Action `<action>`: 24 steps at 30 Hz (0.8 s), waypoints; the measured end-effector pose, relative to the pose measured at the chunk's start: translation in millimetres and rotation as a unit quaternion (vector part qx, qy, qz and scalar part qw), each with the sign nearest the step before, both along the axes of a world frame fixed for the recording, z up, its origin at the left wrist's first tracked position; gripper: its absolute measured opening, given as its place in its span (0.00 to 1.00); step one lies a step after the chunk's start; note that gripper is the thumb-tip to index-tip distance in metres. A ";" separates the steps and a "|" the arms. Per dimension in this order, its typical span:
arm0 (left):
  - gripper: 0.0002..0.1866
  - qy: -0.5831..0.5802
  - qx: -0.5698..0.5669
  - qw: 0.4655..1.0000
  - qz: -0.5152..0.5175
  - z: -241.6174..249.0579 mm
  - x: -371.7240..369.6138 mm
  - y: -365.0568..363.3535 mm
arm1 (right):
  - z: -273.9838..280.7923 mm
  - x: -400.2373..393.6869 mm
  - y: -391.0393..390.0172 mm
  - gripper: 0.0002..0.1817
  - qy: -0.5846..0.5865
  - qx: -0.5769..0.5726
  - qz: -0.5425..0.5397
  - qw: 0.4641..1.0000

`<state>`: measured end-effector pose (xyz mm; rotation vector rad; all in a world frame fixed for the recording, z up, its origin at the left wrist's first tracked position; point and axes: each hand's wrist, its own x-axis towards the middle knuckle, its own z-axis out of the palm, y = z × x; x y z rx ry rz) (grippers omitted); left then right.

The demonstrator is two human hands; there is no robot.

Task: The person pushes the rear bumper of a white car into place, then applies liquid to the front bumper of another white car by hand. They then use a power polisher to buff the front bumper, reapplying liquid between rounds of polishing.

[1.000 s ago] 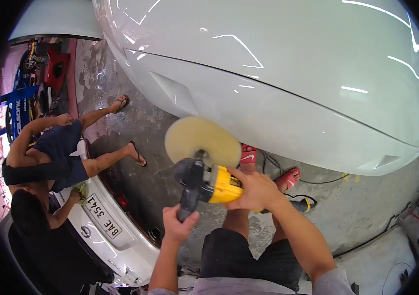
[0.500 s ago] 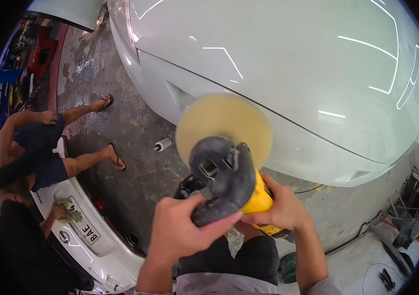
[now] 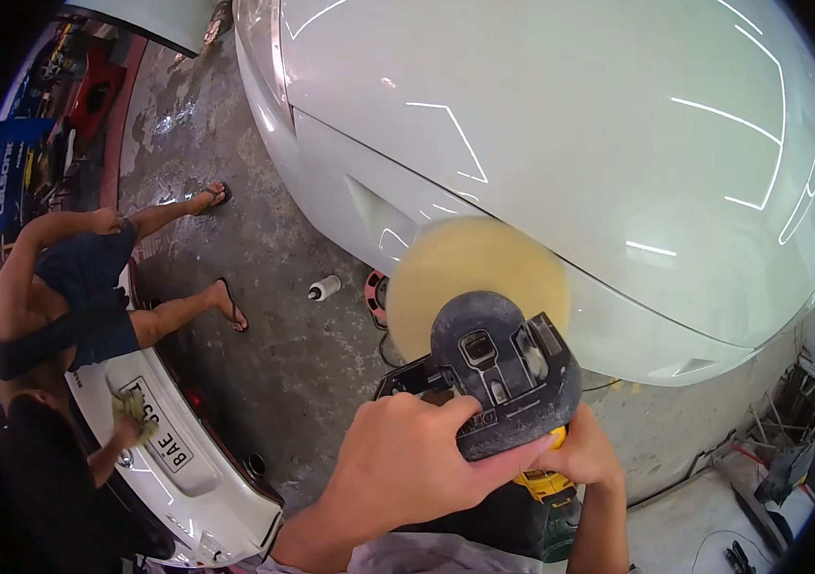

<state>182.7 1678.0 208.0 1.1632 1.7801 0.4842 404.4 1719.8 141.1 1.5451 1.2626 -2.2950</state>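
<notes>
My left hand [image 3: 407,450] wraps around the black front end of a yellow-and-black polisher [image 3: 503,368], thumb stretched along its lower edge. My right hand [image 3: 587,457] grips the yellow body behind it, its fingers partly hidden by the tool. A round yellow pad [image 3: 426,277] on the polisher looks blurred. In this view the pad overlaps the front bumper [image 3: 331,182] of a white car, just below the edge of the hood [image 3: 541,115]. Light strips reflect in the glossy paint.
At left a co-worker [image 3: 20,325] holds a cloth [image 3: 130,416] against the plate of another white car [image 3: 225,488]. On the concrete floor lie a white bottle [image 3: 327,288] and a reddish round item [image 3: 375,298]. Metal parts [image 3: 781,450] stand at right.
The polisher has moved right and down in view, and its head has turned so its top shows more. My hands moved with it. The reddish item has come into view.
</notes>
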 end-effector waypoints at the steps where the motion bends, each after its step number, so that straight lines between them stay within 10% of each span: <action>1: 0.20 0.008 -0.002 1.000 0.001 1.9 -2.1 1.1 | -1.7 -1.2 1.7 0.47 -0.001 -0.002 0.002 1.000; 15: 0.21 0.071 -0.071 0.979 0.180 18.9 -89.2 22.5 | -31.8 -119.2 39.1 0.51 0.088 0.078 0.132 0.984; 24: 0.21 0.054 -0.016 0.995 0.080 15.4 -38.0 19.2 | -17.8 -57.2 32.4 0.45 0.074 -0.003 0.073 0.995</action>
